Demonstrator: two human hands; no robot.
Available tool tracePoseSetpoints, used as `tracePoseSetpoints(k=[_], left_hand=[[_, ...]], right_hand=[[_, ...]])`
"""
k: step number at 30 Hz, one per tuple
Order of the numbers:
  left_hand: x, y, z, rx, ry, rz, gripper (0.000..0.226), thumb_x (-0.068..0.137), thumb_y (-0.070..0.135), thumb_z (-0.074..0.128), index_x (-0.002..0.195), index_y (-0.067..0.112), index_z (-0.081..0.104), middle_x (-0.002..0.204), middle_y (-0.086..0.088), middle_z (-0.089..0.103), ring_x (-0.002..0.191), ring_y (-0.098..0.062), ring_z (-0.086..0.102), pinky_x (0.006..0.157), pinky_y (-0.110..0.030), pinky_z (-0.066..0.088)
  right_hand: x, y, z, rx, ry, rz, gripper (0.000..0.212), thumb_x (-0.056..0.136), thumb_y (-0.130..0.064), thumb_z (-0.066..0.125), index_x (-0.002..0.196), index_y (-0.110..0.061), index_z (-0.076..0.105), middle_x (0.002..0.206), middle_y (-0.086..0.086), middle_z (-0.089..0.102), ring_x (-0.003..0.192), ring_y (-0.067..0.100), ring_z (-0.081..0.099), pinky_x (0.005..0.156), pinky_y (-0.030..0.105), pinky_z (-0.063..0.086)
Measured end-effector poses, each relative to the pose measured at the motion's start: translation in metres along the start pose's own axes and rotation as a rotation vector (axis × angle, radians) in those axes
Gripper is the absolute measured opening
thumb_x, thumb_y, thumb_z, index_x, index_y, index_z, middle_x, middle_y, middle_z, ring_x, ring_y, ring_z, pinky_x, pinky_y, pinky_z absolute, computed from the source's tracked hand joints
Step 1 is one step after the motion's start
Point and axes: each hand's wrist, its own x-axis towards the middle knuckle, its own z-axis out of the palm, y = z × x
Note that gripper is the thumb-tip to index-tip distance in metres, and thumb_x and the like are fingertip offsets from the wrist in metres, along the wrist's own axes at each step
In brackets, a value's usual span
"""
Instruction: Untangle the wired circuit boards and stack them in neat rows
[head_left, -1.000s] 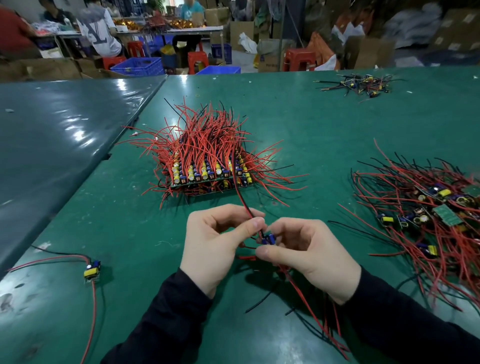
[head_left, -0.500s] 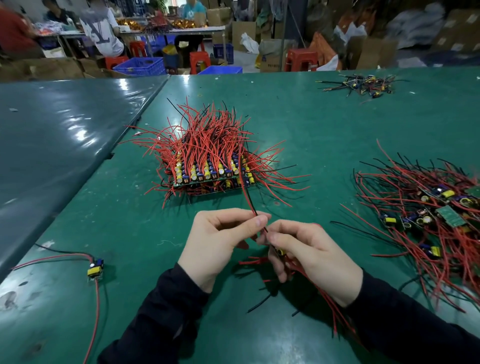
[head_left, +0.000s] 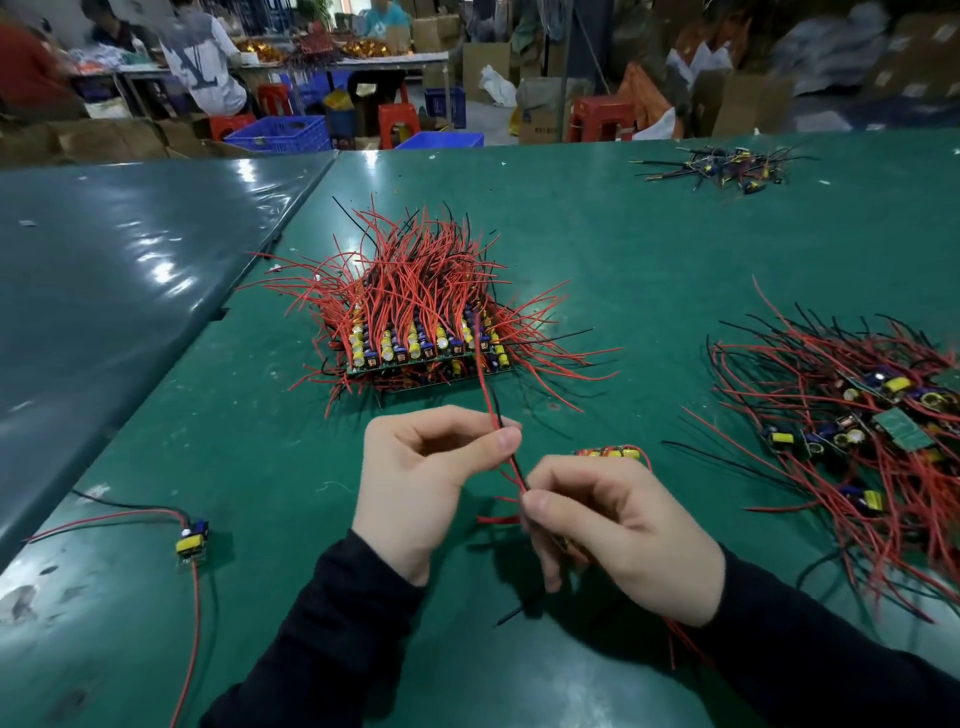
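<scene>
My left hand (head_left: 423, 478) pinches a red and black wire pair (head_left: 491, 400) between thumb and forefinger; the pair rises toward the stack. My right hand (head_left: 613, 530) grips a small circuit board, mostly hidden in its fingers, with red wires trailing below the wrist. A board with yellow parts (head_left: 613, 453) shows just behind the right hand. The stacked rows of boards (head_left: 421, 353) stand ahead of my hands, their red wires fanning up and out. A tangled pile of wired boards (head_left: 862, 431) lies at the right.
One loose board with red and black leads (head_left: 191, 540) lies at the near left. A small tangle of dark-wired parts (head_left: 722, 167) sits at the far right. A seam to a darker table (head_left: 104, 291) runs along the left. People, stools and crates fill the background.
My right hand has drawn down and toward me, away from the left, so the wire pair now stretches straight between them. The blue part seen earlier is now hidden in the right fingers.
</scene>
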Motion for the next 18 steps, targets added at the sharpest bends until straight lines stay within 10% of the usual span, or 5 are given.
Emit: tracePoseSetpoints(k=[4, 13, 18], left_hand=[[0.000, -0.005, 0.002, 0.077, 0.046, 0.019, 0.012, 0.064, 0.000, 0.077, 0.061, 0.010, 0.074, 0.062, 0.000, 0.070, 0.054, -0.006, 0.056, 0.055, -0.015, 0.044], [0.008, 0.003, -0.019, -0.491, -0.274, -0.401, 0.040, 0.034, 0.027, 0.094, 0.068, 0.019, 0.076, 0.064, 0.005, 0.067, 0.060, -0.008, 0.064, 0.058, -0.025, 0.053], [0.007, 0.002, -0.012, -0.279, -0.098, -0.275, 0.016, 0.042, 0.017, 0.078, 0.058, 0.018, 0.073, 0.062, 0.003, 0.068, 0.060, -0.006, 0.062, 0.058, -0.022, 0.047]], right_hand=[[-0.001, 0.002, 0.002, -0.113, 0.062, 0.011, 0.024, 0.092, -0.016, 0.049, 0.071, -0.004, 0.053, 0.050, -0.001, 0.056, 0.044, 0.005, 0.050, 0.051, 0.013, 0.037], [0.000, -0.009, -0.002, 0.589, -0.277, 0.263, 0.022, 0.089, -0.016, 0.046, 0.071, -0.016, 0.059, 0.047, 0.000, 0.051, 0.037, 0.011, 0.051, 0.036, 0.018, 0.028], [-0.003, -0.009, 0.005, 0.335, -0.150, 0.130, 0.024, 0.090, -0.014, 0.046, 0.069, -0.016, 0.057, 0.045, -0.001, 0.051, 0.036, 0.011, 0.047, 0.040, 0.019, 0.033]])
